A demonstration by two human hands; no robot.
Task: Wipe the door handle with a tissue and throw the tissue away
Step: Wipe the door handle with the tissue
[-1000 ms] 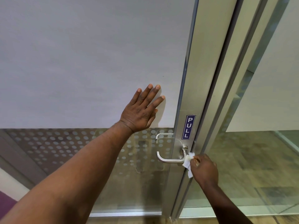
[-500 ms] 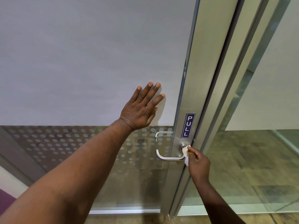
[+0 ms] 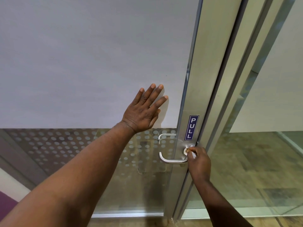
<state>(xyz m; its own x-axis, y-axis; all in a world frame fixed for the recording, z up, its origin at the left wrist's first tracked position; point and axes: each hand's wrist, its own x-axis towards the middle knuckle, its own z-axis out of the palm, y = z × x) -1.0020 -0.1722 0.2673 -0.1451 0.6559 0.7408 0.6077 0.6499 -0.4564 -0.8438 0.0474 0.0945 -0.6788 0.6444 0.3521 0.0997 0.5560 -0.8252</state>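
Note:
A silver lever door handle (image 3: 170, 160) sticks out from the metal stile of a glass door, below a blue PULL sticker (image 3: 191, 127). My right hand (image 3: 199, 163) pinches a small white tissue (image 3: 186, 151) and presses it against the round base of the handle. Most of the tissue is hidden in my fingers. My left hand (image 3: 144, 110) lies flat on the frosted door panel (image 3: 91, 63), fingers spread, up and left of the handle.
The lower glass (image 3: 65, 145) carries a dotted pattern, and a second handle (image 3: 164, 135) shows through it on the far side. A metal door frame (image 3: 229, 79) and a glass side panel (image 3: 262, 153) stand to the right. Wooden floor runs along the bottom.
My right hand has moved up and left, carrying the tissue from the handle's right end onto its round base. The loose hanging part of the tissue is now bunched in my fingers. My left hand stays put.

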